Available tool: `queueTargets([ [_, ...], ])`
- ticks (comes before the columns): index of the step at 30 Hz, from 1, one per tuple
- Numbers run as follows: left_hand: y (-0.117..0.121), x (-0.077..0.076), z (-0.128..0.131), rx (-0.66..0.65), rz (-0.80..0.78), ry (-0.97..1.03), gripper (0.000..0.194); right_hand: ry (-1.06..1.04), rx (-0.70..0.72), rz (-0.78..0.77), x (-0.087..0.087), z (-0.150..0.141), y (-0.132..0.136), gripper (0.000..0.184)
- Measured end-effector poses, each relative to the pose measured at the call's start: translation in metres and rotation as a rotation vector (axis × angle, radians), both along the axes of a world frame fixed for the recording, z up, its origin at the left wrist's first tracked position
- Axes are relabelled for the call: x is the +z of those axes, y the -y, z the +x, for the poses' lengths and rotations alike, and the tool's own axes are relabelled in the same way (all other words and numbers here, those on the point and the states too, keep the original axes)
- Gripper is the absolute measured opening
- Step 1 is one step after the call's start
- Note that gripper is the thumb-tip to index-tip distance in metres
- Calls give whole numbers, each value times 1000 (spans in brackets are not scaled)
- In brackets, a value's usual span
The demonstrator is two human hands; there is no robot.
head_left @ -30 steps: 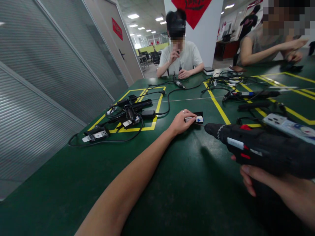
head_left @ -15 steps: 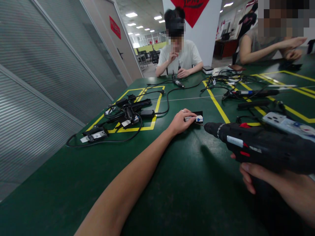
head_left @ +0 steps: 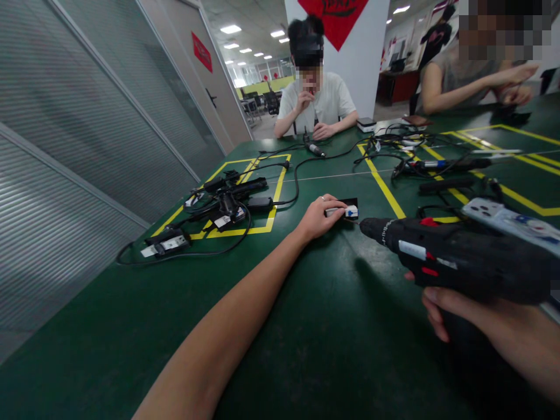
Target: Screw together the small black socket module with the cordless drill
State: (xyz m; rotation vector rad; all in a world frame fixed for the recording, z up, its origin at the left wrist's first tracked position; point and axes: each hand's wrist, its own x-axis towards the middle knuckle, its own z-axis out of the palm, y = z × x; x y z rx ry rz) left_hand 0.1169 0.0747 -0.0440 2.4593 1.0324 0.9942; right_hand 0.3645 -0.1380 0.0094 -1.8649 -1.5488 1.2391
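My right hand [head_left: 450, 309] is wrapped round the grip of a black power drill [head_left: 464, 256] with red switches. The drill lies level and its chuck points left. A thin bit [head_left: 352, 221] reaches from the chuck to the near side of a small white block with a blue mark [head_left: 351, 212]; whether it touches cannot be made out. Fingers of my left hand [head_left: 321, 216] press the block from the left and cover part of it. Behind the block, a small black piece [head_left: 350, 202] shows, partly hidden.
Black cables and adapters [head_left: 227, 201] lie inside yellow tape at left. Tangled cables [head_left: 394, 137], a dark tool [head_left: 437, 166] and a pale blue-white case [head_left: 511, 221] are at right. One person [head_left: 317, 99] sits opposite, another [head_left: 464, 84] at far right.
The whole view has shifted slightly. Both hands, the drill and the small block keep almost the same positions relative to one another.
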Motion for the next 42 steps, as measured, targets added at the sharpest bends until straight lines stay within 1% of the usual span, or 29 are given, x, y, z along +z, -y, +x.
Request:
queueTargets([
  [6,0,0,0,1,0,-2,30,-6,-27,62,2,-3,-1,49],
  [11,0,0,-1,5,2,-10,31,-62,-16,52,4,-5,-1,47],
  [17,-1,0,1,14,4,-24,30,-64,-2,39,4,-7,-3,50],
  [21,0,0,2,25,11,-28,30,-135,-37,61,8,-14,-3,46],
  [23,0,1,3,19,13,-32,30,-137,-55,59,10,-18,-3,48],
  [27,0,1,3,16,16,-37,31,-136,-44,45,12,-22,-3,48],
  [33,-1,0,3,33,4,-40,29,-175,-43,82,15,-26,-4,46],
  [36,-1,0,2,16,3,-37,29,-137,-74,93,17,-25,-2,43],
  [39,-2,0,1,4,6,-24,30,-43,-72,87,16,-24,1,47],
  [41,-2,0,1,6,4,-21,30,-53,-74,119,13,-25,3,42],
  [42,-2,0,1,8,0,-23,30,-95,-90,137,11,-27,3,38],
])
